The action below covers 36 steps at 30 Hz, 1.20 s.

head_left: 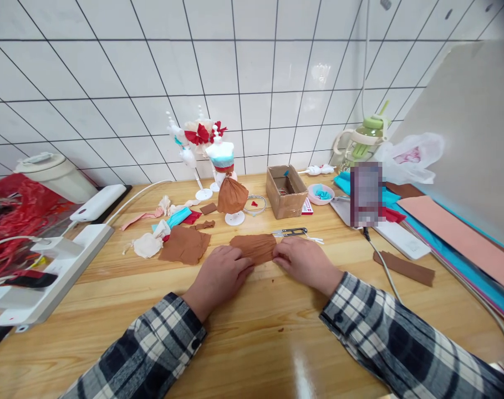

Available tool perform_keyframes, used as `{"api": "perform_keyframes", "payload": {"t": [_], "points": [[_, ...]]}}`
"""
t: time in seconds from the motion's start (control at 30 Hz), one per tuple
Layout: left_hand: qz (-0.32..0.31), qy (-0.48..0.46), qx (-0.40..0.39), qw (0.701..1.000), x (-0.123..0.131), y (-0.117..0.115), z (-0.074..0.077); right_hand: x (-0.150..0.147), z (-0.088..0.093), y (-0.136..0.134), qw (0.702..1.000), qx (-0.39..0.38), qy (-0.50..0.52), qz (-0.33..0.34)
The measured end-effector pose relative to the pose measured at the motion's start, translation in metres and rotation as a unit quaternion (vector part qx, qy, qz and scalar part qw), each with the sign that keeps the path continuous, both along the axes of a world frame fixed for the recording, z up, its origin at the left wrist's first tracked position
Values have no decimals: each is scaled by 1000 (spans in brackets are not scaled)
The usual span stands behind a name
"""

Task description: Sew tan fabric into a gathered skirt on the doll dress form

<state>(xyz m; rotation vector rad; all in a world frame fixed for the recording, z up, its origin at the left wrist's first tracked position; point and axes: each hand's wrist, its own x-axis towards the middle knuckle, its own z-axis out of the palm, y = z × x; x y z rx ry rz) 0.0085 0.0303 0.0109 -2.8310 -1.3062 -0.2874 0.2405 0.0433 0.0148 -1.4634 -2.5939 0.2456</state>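
Observation:
A small piece of brown crepe paper (254, 245) lies flat on the wooden table (252, 343). My left hand (220, 275) grips its left end with curled fingers. My right hand (304, 261) pinches its right end. Both sleeves are black-and-white plaid. Just beyond the paper lie small thread snips (291, 232). A larger brown paper piece (185, 244) sits to the left.
Small doll stands wear paper dresses, one brown (232, 197), others red, white and blue (219, 155). A cardboard box (285, 191), pink dish (320, 194), phone (365, 194), green bottle (366, 138), coloured paper sheets (463, 238), a brown strip (403, 267), a power strip (47, 266) and paper scraps (152, 241).

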Motion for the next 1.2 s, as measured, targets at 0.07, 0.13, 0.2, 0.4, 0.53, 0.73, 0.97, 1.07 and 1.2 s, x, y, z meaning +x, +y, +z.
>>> {"api": "perform_keyframes", "payload": {"t": [0.07, 0.13, 0.2, 0.4, 0.53, 0.73, 0.97, 1.07, 1.2], "points": [[-8, 8, 1, 1000, 0, 0, 0, -2, 1, -1, 1000, 15, 21, 6], [-11, 4, -1, 1000, 1, 0, 1, -4, 0, -2, 999, 12, 27, 22], [-8, -5, -4, 1000, 1, 0, 1, -5, -2, -2, 999, -2, 14, 32], [5, -15, -16, 1000, 2, 0, 2, -6, -3, 0, 999, -19, -21, 20], [23, -9, -7, 1000, 2, -1, 1, -7, -2, -1, 999, -21, -26, 4], [18, -3, 9, 1000, 3, -2, 1, -7, -3, 1, 999, -1, -42, 24], [6, 8, 3, 1000, 3, -1, 2, -7, -1, 0, 999, -8, -50, 8], [17, 1, 3, 1000, 2, 0, -1, -6, -1, 0, 999, -7, -53, -1], [14, 8, 5, 1000, 3, 1, -1, -5, -1, 1, 998, -1, -60, 13]]}}
